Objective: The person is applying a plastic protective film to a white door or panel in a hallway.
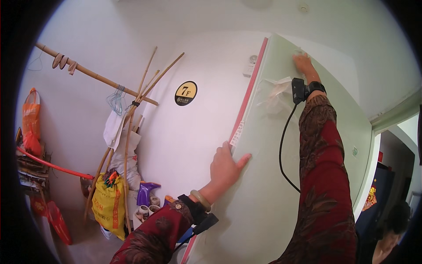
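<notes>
A pale green door (263,184) with a pink strip along its edge stands before me. My left hand (227,165) grips that edge at mid-height, fingers around the far side and thumb on the green face, beside a paper strip bearing writing (236,133). Higher up, my right hand (302,62) touches the door's face near its top, by a small torn patch; whether it pinches anything there cannot be told. Clear, crumpled plastic film (278,92) hangs from the face, left of my right wrist. Both wrists carry black strapped devices with cables.
At left, a bamboo pole (95,75) rests on bamboo supports (130,115), with wire hangers (116,99). Below are a yellow sack (107,201), purple boots (145,193) and a red dustpan (58,221). A person (389,234) is at the doorway, lower right.
</notes>
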{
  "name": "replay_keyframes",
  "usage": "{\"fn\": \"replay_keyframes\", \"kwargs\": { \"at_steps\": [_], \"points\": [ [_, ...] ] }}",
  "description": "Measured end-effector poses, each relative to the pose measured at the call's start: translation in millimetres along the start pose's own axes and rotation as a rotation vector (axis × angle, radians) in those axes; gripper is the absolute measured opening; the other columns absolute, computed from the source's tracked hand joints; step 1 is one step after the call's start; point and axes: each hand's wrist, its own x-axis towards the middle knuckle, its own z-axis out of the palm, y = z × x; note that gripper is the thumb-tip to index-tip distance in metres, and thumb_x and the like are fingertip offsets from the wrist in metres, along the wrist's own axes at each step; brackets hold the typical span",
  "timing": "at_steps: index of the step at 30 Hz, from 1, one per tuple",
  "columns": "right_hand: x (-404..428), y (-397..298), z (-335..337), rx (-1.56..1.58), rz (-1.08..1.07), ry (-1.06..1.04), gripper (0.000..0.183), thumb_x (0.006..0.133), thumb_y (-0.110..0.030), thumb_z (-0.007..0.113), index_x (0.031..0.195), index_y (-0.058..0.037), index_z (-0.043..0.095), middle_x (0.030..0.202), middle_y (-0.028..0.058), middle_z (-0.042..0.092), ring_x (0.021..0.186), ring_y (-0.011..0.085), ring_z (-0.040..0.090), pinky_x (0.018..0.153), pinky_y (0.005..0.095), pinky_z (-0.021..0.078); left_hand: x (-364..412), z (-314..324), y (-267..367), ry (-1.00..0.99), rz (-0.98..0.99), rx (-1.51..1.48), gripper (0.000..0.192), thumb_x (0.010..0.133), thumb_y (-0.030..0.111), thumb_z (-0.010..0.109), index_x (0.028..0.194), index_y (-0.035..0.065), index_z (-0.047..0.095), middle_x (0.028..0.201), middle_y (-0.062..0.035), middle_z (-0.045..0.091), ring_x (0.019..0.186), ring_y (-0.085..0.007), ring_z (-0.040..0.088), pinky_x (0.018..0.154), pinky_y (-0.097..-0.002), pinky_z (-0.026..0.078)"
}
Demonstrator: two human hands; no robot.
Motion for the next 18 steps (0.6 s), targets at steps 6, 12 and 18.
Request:
{"fn": "replay_keyframes", "kwargs": {
  "at_steps": [6, 12, 18],
  "points": [
    [-2, 0, 15, 0.376, 0.102, 0.121, 0.052, 0.092, -0.035, 0.045, 0.132, -0.0026, 0.048, 0.138, 0.0175, 0.047, 0.126, 0.0346, 0.044, 0.106, 0.0375, 0.0342, 3, -3, -8, 0.003, -0.008, 0.016, 0.070, 0.081, 0.051, 0.066, 0.120, -0.0015, 0.041, 0.102, -0.0194, 0.054, 0.094, -0.0358, 0.055, 0.076, -0.0450, 0.046],
    [-36, 16, 12, 0.977, 0.140, 0.218, 0.043, 0.094, -0.032, 0.046, 0.124, -0.0041, 0.058, 0.126, 0.0133, 0.059, 0.120, 0.0257, 0.052, 0.101, 0.0322, 0.0369, 5, 2, -12, -0.004, -0.009, -0.014, 0.069, 0.081, 0.048, 0.066, 0.121, -0.0033, 0.042, 0.105, -0.0191, 0.053, 0.097, -0.0349, 0.055, 0.081, -0.0432, 0.045],
    [-94, -3, 3, 1.235, 0.065, 0.220, 0.036, 0.096, -0.023, 0.045, 0.123, -0.0030, 0.060, 0.123, 0.0060, 0.060, 0.116, 0.0167, 0.051, 0.103, 0.0284, 0.0318, 8, 4, -19, 0.026, 0.014, -0.025, 0.067, 0.080, 0.049, 0.066, 0.118, -0.0013, 0.042, 0.102, -0.0198, 0.054, 0.095, -0.0368, 0.055, 0.077, -0.0454, 0.046]
  ]
}}
